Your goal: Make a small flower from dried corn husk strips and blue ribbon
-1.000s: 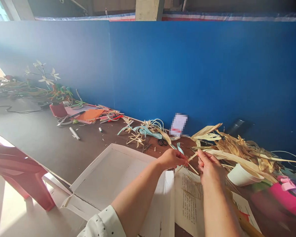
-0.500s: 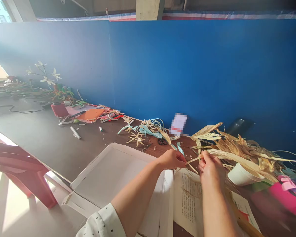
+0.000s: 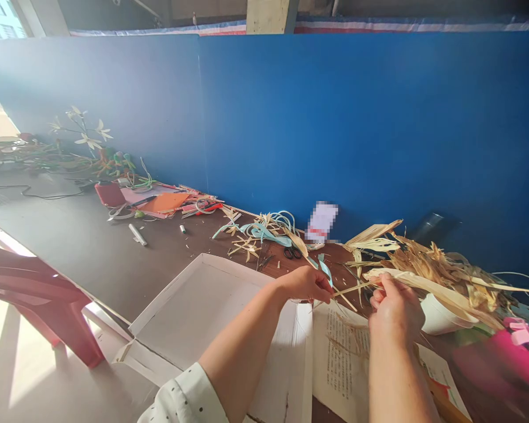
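Nearest the wearer, at the front of the white cardboard tray (image 3: 220,299), a dotted white sleeve (image 3: 187,399) ends partway along the left forearm, which reaches across the tray. Off the tray's right edge, the left hand (image 3: 306,284) pinches one end of a thin pale strip (image 3: 353,288) between thumb and fingers. Farther right of the tray, the right hand (image 3: 397,308) grips the strip's other end, thumb and forefinger pressed together, so it runs nearly straight from hand to hand. A second thin piece (image 3: 348,302) slants out by the left fingertips; whether they hold it too, I cannot tell.

Beneath the hands, right beside the tray, lies a printed sheet (image 3: 335,376) with fibres on it. Left of the tray stands a red chair (image 3: 39,294). Well to the tray's right, a white cup (image 3: 445,317) tilts under dry husks (image 3: 427,258). Just beyond the tray's far edge are black-handled scissors (image 3: 292,252) and star-shaped pieces (image 3: 247,248). Past its far left corner lies orange paper (image 3: 165,203). Behind everything on the tray's far side rises a blue panel (image 3: 335,117).
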Demonstrator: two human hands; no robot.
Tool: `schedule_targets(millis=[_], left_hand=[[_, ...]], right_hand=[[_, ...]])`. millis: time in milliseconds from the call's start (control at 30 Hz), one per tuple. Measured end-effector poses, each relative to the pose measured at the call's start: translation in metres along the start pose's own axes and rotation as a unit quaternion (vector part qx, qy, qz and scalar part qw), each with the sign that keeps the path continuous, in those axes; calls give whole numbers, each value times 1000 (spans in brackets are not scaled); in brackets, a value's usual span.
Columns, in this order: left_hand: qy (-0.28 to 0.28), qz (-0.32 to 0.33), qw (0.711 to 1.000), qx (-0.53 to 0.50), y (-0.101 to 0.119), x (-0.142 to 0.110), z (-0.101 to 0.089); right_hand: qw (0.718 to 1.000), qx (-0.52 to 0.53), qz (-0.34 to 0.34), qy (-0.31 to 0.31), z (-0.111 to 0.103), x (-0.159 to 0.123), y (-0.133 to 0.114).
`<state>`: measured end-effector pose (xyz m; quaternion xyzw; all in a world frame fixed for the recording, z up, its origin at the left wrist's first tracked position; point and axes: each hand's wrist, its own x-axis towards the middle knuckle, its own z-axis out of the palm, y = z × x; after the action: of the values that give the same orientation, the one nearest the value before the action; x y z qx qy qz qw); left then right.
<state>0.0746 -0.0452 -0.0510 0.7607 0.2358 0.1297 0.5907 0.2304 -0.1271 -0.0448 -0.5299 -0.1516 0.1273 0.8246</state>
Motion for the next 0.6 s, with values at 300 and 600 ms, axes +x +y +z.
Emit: schedule_targets(millis=[300,600], left_hand=[[-15,5,999,-38,-4,0,-4],[41,-1,995,-87,-11,8,-2]], right_hand=[[997,16,65,-42,-6,6,3],[964,-53,169,-197,-3,1,15]])
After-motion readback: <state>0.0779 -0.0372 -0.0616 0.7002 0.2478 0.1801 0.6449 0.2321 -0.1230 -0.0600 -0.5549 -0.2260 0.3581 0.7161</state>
